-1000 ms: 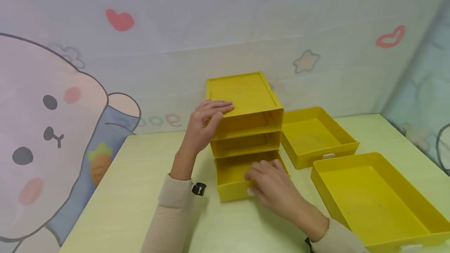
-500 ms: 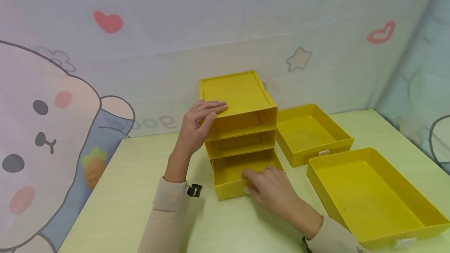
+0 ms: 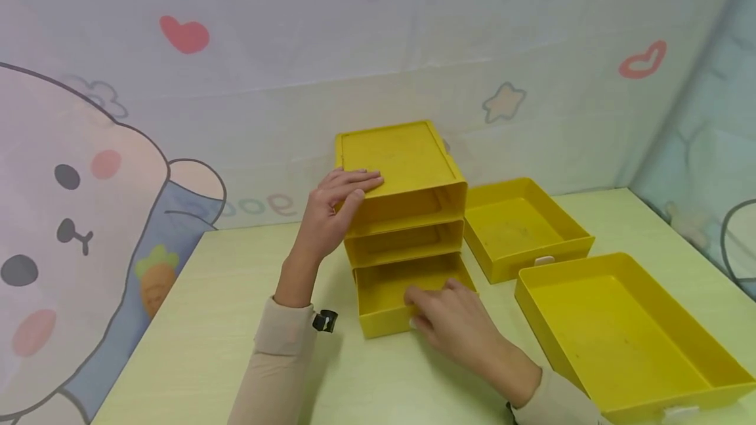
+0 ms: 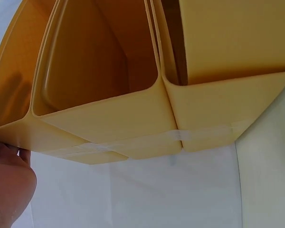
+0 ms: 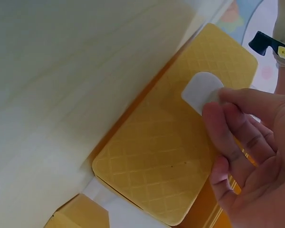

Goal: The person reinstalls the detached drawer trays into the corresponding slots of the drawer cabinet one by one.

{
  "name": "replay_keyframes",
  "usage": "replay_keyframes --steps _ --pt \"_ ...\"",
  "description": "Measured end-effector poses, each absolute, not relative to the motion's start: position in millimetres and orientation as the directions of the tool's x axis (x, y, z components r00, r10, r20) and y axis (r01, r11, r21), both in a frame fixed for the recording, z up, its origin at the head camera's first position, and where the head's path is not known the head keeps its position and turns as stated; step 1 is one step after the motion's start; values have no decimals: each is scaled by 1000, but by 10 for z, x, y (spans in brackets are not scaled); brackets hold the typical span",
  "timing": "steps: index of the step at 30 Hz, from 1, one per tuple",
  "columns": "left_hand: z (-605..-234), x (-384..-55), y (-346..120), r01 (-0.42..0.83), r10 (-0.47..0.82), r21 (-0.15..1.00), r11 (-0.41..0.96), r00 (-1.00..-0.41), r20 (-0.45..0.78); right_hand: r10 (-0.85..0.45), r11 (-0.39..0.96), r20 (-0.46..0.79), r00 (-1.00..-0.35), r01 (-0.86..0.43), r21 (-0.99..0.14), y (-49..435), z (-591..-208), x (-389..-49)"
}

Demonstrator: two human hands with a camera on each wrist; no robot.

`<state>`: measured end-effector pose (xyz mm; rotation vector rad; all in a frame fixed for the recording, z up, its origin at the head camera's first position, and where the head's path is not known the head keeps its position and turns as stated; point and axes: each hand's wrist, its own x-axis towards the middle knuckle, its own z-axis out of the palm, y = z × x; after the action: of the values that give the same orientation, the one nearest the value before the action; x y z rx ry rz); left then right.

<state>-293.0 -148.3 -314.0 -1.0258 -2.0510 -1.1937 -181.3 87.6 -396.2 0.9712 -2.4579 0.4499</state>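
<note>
Left hand (image 3: pixel 329 212): rests on the cabinet's top at its left front corner; the fingers lie close together along the panel, the thumb down at the front edge.
Right hand (image 3: pixel 457 323): at the front of the bottom drawer; thumb and forefinger pinch its white handle (image 5: pixel 199 88), the other fingers bent beside it.
Cabinet (image 3: pixel 392 153): yellow, upright on the bench (image 3: pixel 207 320), near the backdrop (image 3: pixel 354 31); three bays stacked one above another.
Bottom drawer (image 3: pixel 378 324): sits in the lowest bay and juts out toward the person; the right wrist view shows a diamond pattern on its front.
Clear tape (image 4: pixel 173 135): runs down the cabinet's side across the seams between bays.
Rear drawer (image 3: pixel 510 231): yellow, on the bench just right of the cabinet, white tab facing forward.
Front drawer (image 3: pixel 626 340): also yellow, nearer the person and farther right, white tab at its near end.
Sleeves (image 3: pixel 277 359): beige, on both arms; a black band (image 3: pixel 325 321) shows at the left wrist.
Backdrop print: hearts, a star (image 3: pixel 504 102) and a large cartoon animal (image 3: pixel 106 123) at the left.
</note>
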Motion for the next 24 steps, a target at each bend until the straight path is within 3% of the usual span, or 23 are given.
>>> replay_keyframes --steps 24 --pt "-3145 -2934 -1490 827 334 464 319 -556 761 -602 675 458 -655 -723 -147 885 -3940 -1814"
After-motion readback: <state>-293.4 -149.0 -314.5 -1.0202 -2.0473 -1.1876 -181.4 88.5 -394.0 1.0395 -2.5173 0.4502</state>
